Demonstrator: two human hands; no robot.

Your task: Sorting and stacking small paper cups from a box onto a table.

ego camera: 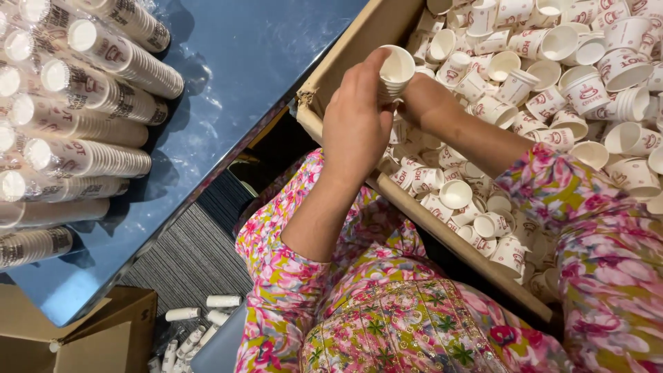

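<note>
The left hand (pixel 356 124) has its grip closed around a short stack of nested paper cups (pixel 395 74), the thumb lying up the side and the open mouth of the top cup facing the camera; the right hand (pixel 425 100) sits just at 3 o'clock of the stack, touching it, though whether its fingers are curled on the cups I cannot tell, since they are hidden behind it; both hands hover over the near corner of a cardboard box (pixel 345 59) filled with loose white cups (pixel 552 90) stretching toward 2 o'clock; at 9 o'clock, on the blue counter (pixel 255 62), long wrapped cup sleeves (pixel 90 117) lie side by side; at 7 o'clock, small white tubes (pixel 207 311) lie on the floor beside another brown box (pixel 103 331).
</note>
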